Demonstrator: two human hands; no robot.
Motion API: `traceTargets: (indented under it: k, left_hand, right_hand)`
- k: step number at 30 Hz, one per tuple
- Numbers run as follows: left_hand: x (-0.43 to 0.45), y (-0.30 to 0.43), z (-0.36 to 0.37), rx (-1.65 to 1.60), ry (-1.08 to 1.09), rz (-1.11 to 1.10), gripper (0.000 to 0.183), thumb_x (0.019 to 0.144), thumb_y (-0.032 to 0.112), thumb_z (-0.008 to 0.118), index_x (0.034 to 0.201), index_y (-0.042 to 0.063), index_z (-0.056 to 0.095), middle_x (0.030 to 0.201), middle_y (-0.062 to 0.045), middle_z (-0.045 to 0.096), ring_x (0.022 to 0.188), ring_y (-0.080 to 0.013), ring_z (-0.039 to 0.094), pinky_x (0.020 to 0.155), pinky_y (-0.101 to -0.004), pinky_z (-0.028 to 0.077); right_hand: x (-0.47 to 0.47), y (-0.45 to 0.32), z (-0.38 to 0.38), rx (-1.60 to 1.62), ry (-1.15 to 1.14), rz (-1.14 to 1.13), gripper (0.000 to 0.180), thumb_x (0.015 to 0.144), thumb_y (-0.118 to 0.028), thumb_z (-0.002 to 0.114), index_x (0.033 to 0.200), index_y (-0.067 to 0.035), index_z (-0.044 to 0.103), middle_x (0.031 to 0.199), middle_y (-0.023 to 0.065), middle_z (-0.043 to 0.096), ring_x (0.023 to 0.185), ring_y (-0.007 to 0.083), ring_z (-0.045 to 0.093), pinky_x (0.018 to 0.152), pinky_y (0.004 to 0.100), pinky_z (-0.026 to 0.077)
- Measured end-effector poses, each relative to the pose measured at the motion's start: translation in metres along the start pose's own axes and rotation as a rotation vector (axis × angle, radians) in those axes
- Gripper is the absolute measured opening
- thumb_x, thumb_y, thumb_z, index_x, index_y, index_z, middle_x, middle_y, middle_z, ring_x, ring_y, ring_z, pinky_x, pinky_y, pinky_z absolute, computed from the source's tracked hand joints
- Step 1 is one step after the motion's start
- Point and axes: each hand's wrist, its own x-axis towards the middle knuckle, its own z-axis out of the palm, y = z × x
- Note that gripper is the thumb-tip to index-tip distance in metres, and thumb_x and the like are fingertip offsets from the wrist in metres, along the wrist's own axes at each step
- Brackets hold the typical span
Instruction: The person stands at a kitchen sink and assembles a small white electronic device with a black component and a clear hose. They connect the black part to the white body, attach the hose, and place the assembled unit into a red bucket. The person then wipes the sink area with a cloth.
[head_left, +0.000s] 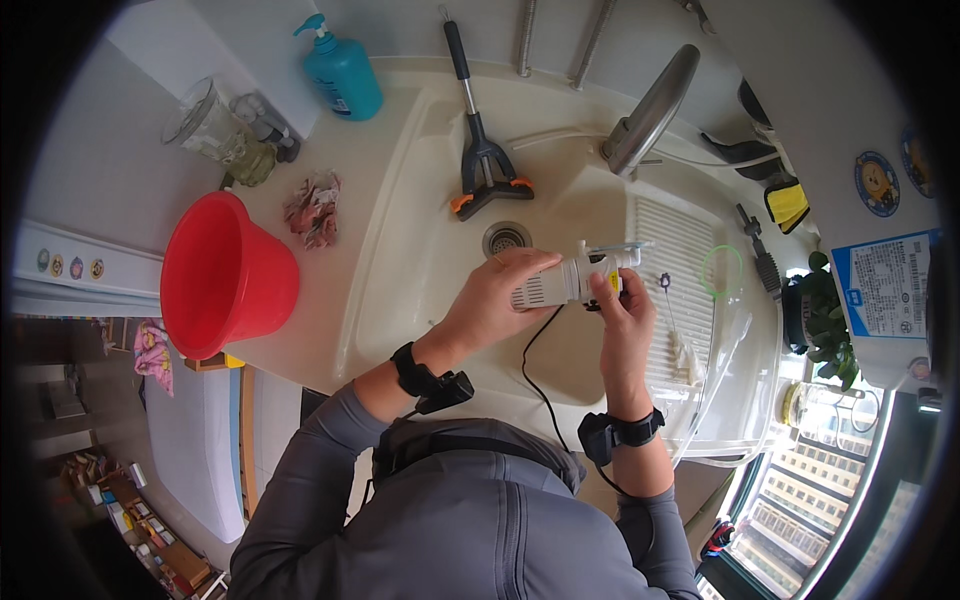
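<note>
Both hands hold a small white pump or filter unit (551, 287) with a slotted housing, above the sink. My left hand (504, 289) wraps the slotted end; my right hand (627, 304) grips the end with a yellow label and a short clear-blue tube on top. A black cable (534, 375) hangs from the unit towards my waist. Beyond the hands lie the metal drain (506, 237) and a black squeegee-like mop head with orange clips (491, 191), its handle leaning to the sink's rear edge. Right of my right hand, a small brush or wire tool (666, 283) rests on the ribbed drainboard (679, 240).
At left stand a red plastic bucket (262, 285), a crumpled cloth (313, 210), a glass vase (247, 157) and a teal pump bottle (346, 79). A metal faucet (652, 112) rises behind the sink. Clear tubing (720, 367), a green ring (703, 270) and a potted plant (832, 337) are at right.
</note>
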Motion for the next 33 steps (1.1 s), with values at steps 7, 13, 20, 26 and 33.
traceTargets:
  k: [7, 13, 20, 26, 33]
  left_hand:
    - [0.001, 0.003, -0.002, 0.020, -0.005, -0.024, 0.055, 0.067, 0.007, 0.081, 0.118, 0.004, 0.059, 0.114, -0.013, 0.064, 0.102, -0.0277, 0.064, 0.086, -0.0339, 0.054]
    - [0.004, 0.005, -0.006, 0.007, -0.016, 0.031, 0.055, 0.068, 0.008, 0.081, 0.119, 0.004, 0.059, 0.113, -0.013, 0.064, 0.102, -0.0270, 0.064, 0.087, -0.0340, 0.053]
    - [0.004, 0.006, -0.003, 0.060, 0.024, 0.088, 0.056, 0.067, 0.007, 0.081, 0.119, 0.004, 0.059, 0.113, -0.013, 0.063, 0.100, -0.0278, 0.064, 0.086, -0.0348, 0.053]
    - [0.001, 0.002, -0.004, 0.085, -0.050, 0.127, 0.059, 0.064, 0.004, 0.080, 0.119, 0.004, 0.059, 0.112, -0.012, 0.064, 0.097, -0.0281, 0.064, 0.085, -0.0352, 0.054]
    - [-0.004, 0.001, -0.002, 0.078, -0.075, 0.113, 0.062, 0.062, 0.002, 0.079, 0.121, 0.003, 0.057, 0.113, -0.011, 0.063, 0.100, -0.0283, 0.062, 0.087, -0.0360, 0.052]
  right_hand:
    - [-0.007, -0.008, 0.003, -0.097, -0.012, -0.071, 0.028, 0.088, -0.022, 0.071, 0.099, 0.002, 0.063, 0.071, -0.0066, 0.051, 0.063, 0.0012, 0.037, 0.055, 0.0185, 0.029]
    - [-0.009, -0.013, 0.003, -0.082, 0.000, -0.113, 0.029, 0.088, -0.022, 0.071, 0.098, 0.003, 0.063, 0.070, -0.0072, 0.049, 0.061, 0.0013, 0.037, 0.053, 0.0190, 0.028]
    - [-0.012, -0.008, 0.003, -0.109, 0.016, -0.130, 0.025, 0.087, -0.022, 0.071, 0.087, 0.001, 0.061, 0.064, -0.0073, 0.046, 0.058, 0.0011, 0.034, 0.050, 0.0197, 0.025]
    - [-0.015, -0.004, 0.000, -0.119, -0.023, -0.106, 0.025, 0.086, -0.019, 0.072, 0.079, 0.000, 0.057, 0.063, -0.0071, 0.047, 0.056, 0.0008, 0.035, 0.049, 0.0195, 0.026]
    - [-0.018, -0.004, -0.001, -0.163, -0.065, -0.073, 0.019, 0.088, -0.014, 0.070, 0.083, 0.000, 0.058, 0.070, -0.0062, 0.052, 0.062, 0.0004, 0.040, 0.053, 0.0185, 0.031]
